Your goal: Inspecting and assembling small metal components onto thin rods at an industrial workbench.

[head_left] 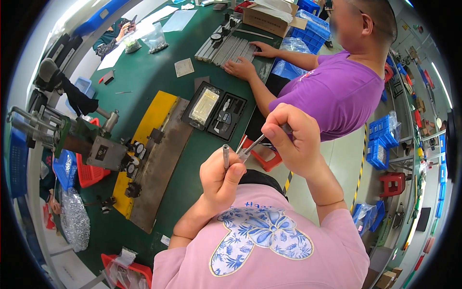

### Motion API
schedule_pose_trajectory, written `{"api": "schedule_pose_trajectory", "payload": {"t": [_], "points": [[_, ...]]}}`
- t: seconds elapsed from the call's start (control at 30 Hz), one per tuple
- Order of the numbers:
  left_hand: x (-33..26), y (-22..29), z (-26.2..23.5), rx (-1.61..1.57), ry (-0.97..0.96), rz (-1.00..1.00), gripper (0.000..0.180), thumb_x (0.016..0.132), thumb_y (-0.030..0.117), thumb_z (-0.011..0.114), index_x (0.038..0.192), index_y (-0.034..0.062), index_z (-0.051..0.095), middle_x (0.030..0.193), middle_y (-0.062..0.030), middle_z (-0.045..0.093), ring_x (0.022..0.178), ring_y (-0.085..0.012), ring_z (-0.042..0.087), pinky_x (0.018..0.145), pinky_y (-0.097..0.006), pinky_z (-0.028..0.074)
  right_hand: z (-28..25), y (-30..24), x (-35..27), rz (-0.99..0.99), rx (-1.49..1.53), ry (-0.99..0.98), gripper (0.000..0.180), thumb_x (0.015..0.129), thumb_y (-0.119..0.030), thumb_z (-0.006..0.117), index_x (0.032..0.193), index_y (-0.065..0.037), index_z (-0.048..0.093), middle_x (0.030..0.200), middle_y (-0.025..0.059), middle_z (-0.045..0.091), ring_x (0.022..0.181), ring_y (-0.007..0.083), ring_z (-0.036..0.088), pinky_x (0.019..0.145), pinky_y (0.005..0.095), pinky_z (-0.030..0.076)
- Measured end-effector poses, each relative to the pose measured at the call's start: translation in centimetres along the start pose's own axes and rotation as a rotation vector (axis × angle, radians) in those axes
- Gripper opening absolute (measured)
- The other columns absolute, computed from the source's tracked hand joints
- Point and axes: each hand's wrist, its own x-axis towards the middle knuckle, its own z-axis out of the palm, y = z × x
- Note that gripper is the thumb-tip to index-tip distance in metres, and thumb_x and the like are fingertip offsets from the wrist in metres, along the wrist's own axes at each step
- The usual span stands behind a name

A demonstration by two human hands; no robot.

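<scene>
My left hand [221, 176] is closed in a pinch in front of my chest. A slim metal cylinder [225, 153] sticks up from its fingers, and a small forked metal part [244, 154] shows at the fingertips. My right hand [294, 139], raised a little higher to the right, is closed around a thin metal rod [258, 143]. The rod slants down to the left, its tip at the forked part; whether they touch or fit together I cannot tell. Fingers hide much of what both hands hold.
An open black case [231, 115] with a digital micrometer lies on the green table [192, 164]. To its left stand a metal plate [161, 173] and a dial-gauge fixture [103, 151]. At the right, a co-worker [346, 86] in purple handles metal rods [236, 50]. A red stool [264, 156] stands below.
</scene>
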Motion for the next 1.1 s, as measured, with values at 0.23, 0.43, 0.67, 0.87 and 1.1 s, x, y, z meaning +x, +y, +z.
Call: {"api": "schedule_pose_trajectory", "payload": {"t": [0.23,0.43,0.67,0.87,1.1], "points": [[-0.05,0.03,0.02,0.01,-0.016,0.029,0.024,0.082,0.016,0.051,0.062,0.0015,0.047,0.055,-0.0047,0.041,0.048,-0.015,0.036,0.044,-0.026,0.028,0.02,0.15,-0.26,-0.065,0.031,0.017,0.011,0.074,-0.007,0.062,0.073,-0.003,0.052,0.063,0.0045,0.049,0.048,0.0118,0.044,0.042,0.0216,0.033],[0.1,-0.17,0.09,0.044,-0.045,0.033,0.024,0.082,0.017,0.051,0.064,0.0005,0.048,0.056,-0.0052,0.041,0.048,-0.0157,0.036,0.044,-0.026,0.028,0.14,0.09,-0.11,-0.091,0.02,-0.046,0.015,0.07,-0.009,0.066,0.07,-0.003,0.052,0.061,0.0043,0.05,0.048,0.0112,0.046,0.041,0.0218,0.036],[-0.21,-0.48,0.04,-0.033,-0.025,-0.044,0.025,0.083,0.019,0.05,0.066,0.0006,0.048,0.059,-0.0058,0.043,0.051,-0.0157,0.038,0.048,-0.026,0.03,0.5,0.34,-0.2,-0.028,0.081,-0.118,0.014,0.069,-0.009,0.067,0.068,-0.003,0.054,0.061,0.0031,0.051,0.048,0.009,0.048,0.042,0.021,0.037],[-0.15,-0.47,-0.07,-0.031,-0.017,-0.073,0.026,0.083,0.019,0.049,0.065,0.0007,0.048,0.059,-0.0054,0.043,0.052,-0.0153,0.038,0.048,-0.026,0.03,0.76,0.0,-0.6,0.065,0.163,-0.171,0.008,0.071,-0.005,0.064,0.072,-0.003,0.057,0.063,0.0024,0.052,0.049,0.0069,0.048,0.043,0.0189,0.038],[-0.33,-0.9,-0.11,-0.056,-0.029,-0.052,0.03,0.085,0.027,0.047,0.07,0.0008,0.049,0.062,-0.0018,0.042,0.052,-0.0066,0.035,0.046,-0.02,0.025,0.45,0.43,-0.1,-0.05,0.106,-0.163,0.008,0.071,-0.002,0.062,0.073,-0.003,0.055,0.063,0.0035,0.05,0.051,0.0086,0.049,0.043,0.0198,0.037]]}}
